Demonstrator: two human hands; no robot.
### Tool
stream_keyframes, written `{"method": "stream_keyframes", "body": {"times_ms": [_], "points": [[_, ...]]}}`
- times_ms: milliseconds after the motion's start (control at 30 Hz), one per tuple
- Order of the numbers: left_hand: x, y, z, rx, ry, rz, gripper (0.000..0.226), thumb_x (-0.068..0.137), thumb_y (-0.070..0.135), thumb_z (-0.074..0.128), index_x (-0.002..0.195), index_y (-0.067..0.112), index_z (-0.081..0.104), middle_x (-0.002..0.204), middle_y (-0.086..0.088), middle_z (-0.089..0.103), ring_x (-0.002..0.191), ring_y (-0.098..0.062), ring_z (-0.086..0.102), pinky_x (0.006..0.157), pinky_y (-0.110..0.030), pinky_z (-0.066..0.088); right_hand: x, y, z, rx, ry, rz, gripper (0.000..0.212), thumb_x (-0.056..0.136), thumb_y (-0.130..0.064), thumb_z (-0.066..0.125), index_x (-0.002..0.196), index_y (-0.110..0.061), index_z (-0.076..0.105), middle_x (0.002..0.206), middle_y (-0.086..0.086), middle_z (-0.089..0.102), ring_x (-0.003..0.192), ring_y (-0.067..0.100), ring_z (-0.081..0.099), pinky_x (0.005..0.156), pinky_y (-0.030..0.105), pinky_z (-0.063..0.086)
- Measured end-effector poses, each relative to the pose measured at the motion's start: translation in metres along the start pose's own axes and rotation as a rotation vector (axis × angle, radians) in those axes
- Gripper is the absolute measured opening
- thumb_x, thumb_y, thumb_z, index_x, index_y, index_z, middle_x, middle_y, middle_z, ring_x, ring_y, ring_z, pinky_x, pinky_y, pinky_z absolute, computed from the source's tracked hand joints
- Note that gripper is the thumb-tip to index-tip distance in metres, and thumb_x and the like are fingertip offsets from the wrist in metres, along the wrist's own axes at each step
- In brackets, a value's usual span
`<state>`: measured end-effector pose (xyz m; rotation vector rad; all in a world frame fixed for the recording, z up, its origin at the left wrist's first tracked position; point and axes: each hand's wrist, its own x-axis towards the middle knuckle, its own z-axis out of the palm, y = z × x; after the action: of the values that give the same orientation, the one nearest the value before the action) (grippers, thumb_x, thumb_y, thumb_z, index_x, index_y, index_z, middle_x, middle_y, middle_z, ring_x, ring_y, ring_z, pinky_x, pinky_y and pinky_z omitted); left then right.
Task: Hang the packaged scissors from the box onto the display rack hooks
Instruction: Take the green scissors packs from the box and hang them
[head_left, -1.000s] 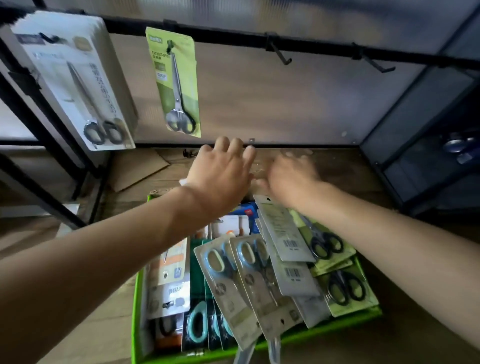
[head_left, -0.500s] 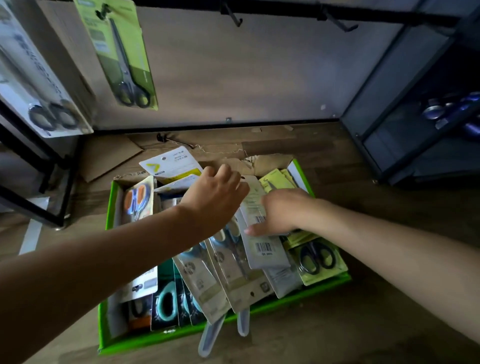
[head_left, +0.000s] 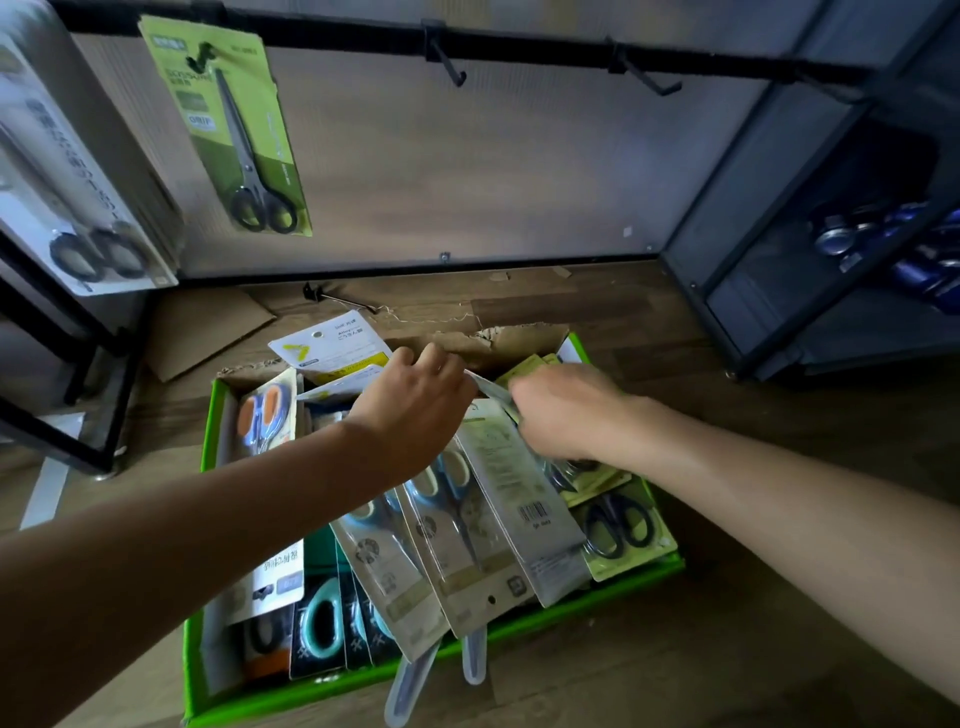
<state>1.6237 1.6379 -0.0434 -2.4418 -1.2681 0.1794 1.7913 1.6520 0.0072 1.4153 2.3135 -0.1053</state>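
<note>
Hands reach down into a green box (head_left: 193, 649) that sits on a wooden floor below a display rack. The box is crammed with packaged scissors lying in loose, overlapping fans, so one pack has to be teased free of its neighbours.

The left hand (head_left: 415, 410) hovers over the middle of the box, fingers curled, and appears to pinch the top edge of a grey pack (head_left: 524, 493) whose barcode side faces up. Lifting by the top probably keeps the hang hole near the fingers. The right hand (head_left: 566, 415) is just beside it, knuckles up, with its fingers tucked down among pale green packs (head_left: 623, 525). Whether it grips one or only holds them back cannot be told.

Above, a black rail (head_left: 519, 49) carries two empty hooks (head_left: 449, 65), both well apart from the hands. Further left, one green pack (head_left: 234, 135) hangs from its own hook, beside a thick stack of white packs (head_left: 78, 197). Most of the scissors are in the box, so the task looks barely begun.
</note>
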Motion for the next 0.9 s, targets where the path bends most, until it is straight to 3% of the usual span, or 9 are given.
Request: {"method": "stream_keyframes", "body": {"times_ms": [100, 167, 300, 400, 500, 567, 667, 767, 900], "points": [[0.007, -0.007, -0.006, -0.023, 0.014, -0.047, 0.035, 0.070, 0.033, 0.076, 0.098, 0.015, 0.066, 0.095, -0.005, 0.063, 0.084, -0.022, 0.059, 0.062, -0.032, 0.045, 0.004, 0.019, -0.013, 0.040, 0.191, 0.087, 0.025, 0.094, -0.006, 0.046, 0.115, -0.017, 0.052, 0.107, 0.009, 0.065, 0.096, 0.031, 0.062, 0.068, 0.031, 0.034], [0.014, -0.014, -0.008, -0.032, 0.033, -0.122, 0.032, 0.087, 0.031, 0.060, 0.116, 0.016, 0.057, 0.110, -0.003, 0.058, 0.098, -0.022, 0.054, 0.073, -0.033, 0.044, 0.008, 0.030, -0.018, 0.110, 0.313, 0.120, 0.026, 0.094, -0.006, 0.047, 0.116, -0.020, 0.052, 0.107, 0.008, 0.067, 0.097, 0.031, 0.062, 0.069, 0.031, 0.032], [0.030, -0.031, -0.021, -0.128, 0.030, -0.250, 0.030, 0.097, 0.028, 0.046, 0.123, 0.015, 0.050, 0.122, -0.005, 0.052, 0.113, -0.026, 0.049, 0.082, -0.036, 0.043, 0.012, 0.038, -0.017, 0.230, 0.461, 0.081, 0.021, 0.096, -0.011, 0.050, 0.114, -0.022, 0.056, 0.113, -0.001, 0.064, 0.102, 0.028, 0.061, 0.070, 0.033, 0.036], [0.038, -0.037, -0.028, -0.239, -0.060, -0.315, 0.036, 0.098, 0.034, 0.045, 0.129, 0.014, 0.046, 0.130, -0.006, 0.048, 0.121, -0.027, 0.044, 0.089, -0.039, 0.043, 0.012, 0.037, -0.019, 0.356, 0.629, -0.046, 0.014, 0.096, -0.017, 0.052, 0.105, -0.014, 0.063, 0.102, 0.003, 0.062, 0.090, 0.028, 0.060, 0.070, 0.039, 0.047], [0.040, -0.038, -0.032, -0.428, -0.049, -0.343, 0.040, 0.100, 0.035, 0.044, 0.135, 0.016, 0.046, 0.135, -0.007, 0.049, 0.125, -0.029, 0.042, 0.094, -0.041, 0.042, 0.016, 0.035, -0.025, 0.414, 0.788, -0.120, 0.015, 0.093, -0.016, 0.052, 0.095, -0.011, 0.066, 0.085, 0.009, 0.057, 0.073, 0.030, 0.055, 0.059, 0.044, 0.048], [0.041, -0.037, -0.033, -0.579, 0.006, -0.345, 0.036, 0.101, 0.035, 0.043, 0.129, 0.016, 0.054, 0.129, -0.008, 0.055, 0.121, -0.030, 0.046, 0.093, -0.041, 0.043, 0.018, 0.034, -0.031, 0.452, 0.866, -0.124, 0.018, 0.094, -0.017, 0.050, 0.095, -0.011, 0.067, 0.085, 0.009, 0.056, 0.071, 0.029, 0.054, 0.057, 0.042, 0.047], [0.043, -0.037, -0.036, -0.773, 0.073, -0.374, 0.022, 0.098, 0.030, 0.047, 0.102, 0.013, 0.061, 0.105, -0.011, 0.064, 0.096, -0.030, 0.054, 0.073, -0.034, 0.038, 0.019, 0.033, -0.044, 0.515, 0.952, -0.122, 0.019, 0.095, -0.019, 0.051, 0.097, -0.013, 0.068, 0.091, 0.006, 0.060, 0.078, 0.025, 0.058, 0.062, 0.037, 0.046], [0.045, -0.042, -0.042, -0.910, 0.050, -0.472, 0.025, 0.098, 0.026, 0.051, 0.074, 0.023, 0.046, 0.075, -0.001, 0.055, 0.071, -0.022, 0.045, 0.062, -0.030, 0.031, 0.025, 0.033, -0.052, 0.609, 0.992, -0.133, 0.016, 0.093, -0.013, 0.053, 0.096, -0.010, 0.068, 0.094, 0.004, 0.063, 0.085, 0.019, 0.057, 0.074, 0.035, 0.045], [0.044, -0.050, -0.043, -0.984, 0.053, -0.533, 0.037, 0.094, 0.022, 0.056, 0.063, 0.028, 0.038, 0.063, 0.010, 0.043, 0.060, -0.015, 0.038, 0.051, -0.027, 0.027, 0.031, 0.034, -0.061, 0.716, 0.935, -0.155, 0.021, 0.093, -0.006, 0.053, 0.107, -0.005, 0.069, 0.103, 0.003, 0.069, 0.088, 0.005, 0.055, 0.078, 0.005, 0.037]]}}
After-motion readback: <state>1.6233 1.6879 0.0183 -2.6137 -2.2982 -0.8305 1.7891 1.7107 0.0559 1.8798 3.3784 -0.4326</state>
